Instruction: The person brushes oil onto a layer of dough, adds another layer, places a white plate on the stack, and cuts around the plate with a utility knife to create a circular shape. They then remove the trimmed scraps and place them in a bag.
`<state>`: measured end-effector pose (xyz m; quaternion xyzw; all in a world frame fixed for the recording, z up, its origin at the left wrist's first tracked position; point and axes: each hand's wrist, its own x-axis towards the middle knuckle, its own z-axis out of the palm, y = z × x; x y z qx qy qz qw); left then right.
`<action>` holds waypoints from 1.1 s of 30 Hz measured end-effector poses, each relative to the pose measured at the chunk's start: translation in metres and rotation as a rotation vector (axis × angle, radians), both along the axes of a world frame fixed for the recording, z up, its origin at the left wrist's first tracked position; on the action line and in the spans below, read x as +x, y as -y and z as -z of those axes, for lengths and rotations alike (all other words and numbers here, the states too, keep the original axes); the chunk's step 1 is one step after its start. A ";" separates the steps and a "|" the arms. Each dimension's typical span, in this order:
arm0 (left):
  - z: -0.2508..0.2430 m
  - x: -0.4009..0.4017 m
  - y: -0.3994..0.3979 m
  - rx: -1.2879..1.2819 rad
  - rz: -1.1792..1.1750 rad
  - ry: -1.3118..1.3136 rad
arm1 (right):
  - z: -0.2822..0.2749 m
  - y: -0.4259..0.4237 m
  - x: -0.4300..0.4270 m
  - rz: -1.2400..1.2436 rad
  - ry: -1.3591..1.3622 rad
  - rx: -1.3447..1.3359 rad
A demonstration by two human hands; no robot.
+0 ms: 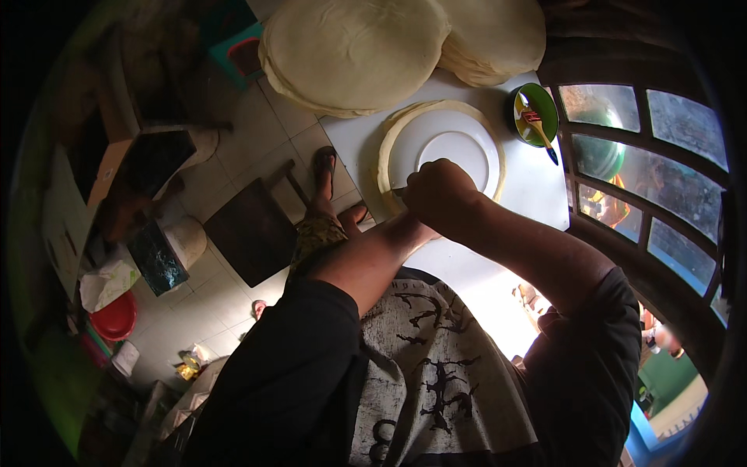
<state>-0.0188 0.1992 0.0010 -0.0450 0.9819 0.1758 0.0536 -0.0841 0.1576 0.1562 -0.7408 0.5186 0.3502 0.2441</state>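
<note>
An upside-down white plate [402,140] lies on a round stack of pale dough sheets [383,166], whose edge shows around its rim. My right hand [439,190] is closed in a fist over the plate's near edge. From its left side juts a short dark blade, seemingly of a knife [399,191]. My left hand [429,232] lies beneath the right wrist at the near rim of the dough; its fingers are mostly hidden, so its grip cannot be made out.
Two large stacks of round dough sheets [356,52] [496,38] stand at the far side of the white table [534,192]. A green bowl [532,93] with a brush [540,127] sits by the window. To the left are a dark stool [251,225] and someone's sandalled foot [324,175].
</note>
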 end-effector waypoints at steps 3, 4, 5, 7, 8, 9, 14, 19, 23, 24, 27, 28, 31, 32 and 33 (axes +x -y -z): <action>0.020 0.005 -0.007 -0.082 -0.037 -0.126 | -0.007 0.014 0.012 0.026 -0.025 0.064; 0.025 0.007 -0.009 -0.106 -0.053 -0.164 | -0.013 0.019 0.015 0.015 -0.027 0.066; 0.024 0.009 -0.007 -0.134 -0.047 -0.178 | -0.024 0.025 0.017 -0.015 -0.018 0.062; 0.013 0.011 0.000 -0.211 0.005 -0.175 | -0.027 0.031 0.023 -0.041 -0.009 0.060; 0.003 0.014 0.003 -0.208 0.009 -0.176 | -0.023 0.033 0.024 -0.007 -0.019 0.117; -0.008 0.017 0.005 -0.254 0.032 -0.179 | -0.020 0.034 0.026 0.028 -0.028 0.174; -0.026 0.015 0.015 -0.229 0.108 -0.110 | -0.005 0.038 0.040 -0.058 -0.138 0.233; -0.010 0.014 0.010 -0.227 0.036 -0.149 | 0.006 0.047 0.043 -0.026 -0.031 0.190; -0.021 0.015 0.019 -0.210 0.073 -0.143 | 0.010 0.055 0.038 0.008 0.038 0.157; -0.029 0.015 0.023 -0.127 0.099 -0.094 | 0.011 0.056 0.036 0.018 0.056 0.151; -0.040 0.015 0.025 0.114 0.097 -0.021 | 0.015 0.063 0.024 0.042 0.104 0.122; -0.041 0.012 0.023 0.274 0.066 0.000 | 0.016 0.064 0.019 0.055 0.122 0.110; 0.006 -0.001 -0.007 0.347 -0.053 0.135 | 0.014 0.076 0.018 0.032 0.145 0.079; 0.009 -0.002 -0.008 0.258 0.036 0.286 | 0.015 0.079 0.017 0.038 0.149 0.079; -0.015 -0.009 0.006 0.400 0.057 0.486 | 0.017 0.080 0.011 0.047 0.144 0.091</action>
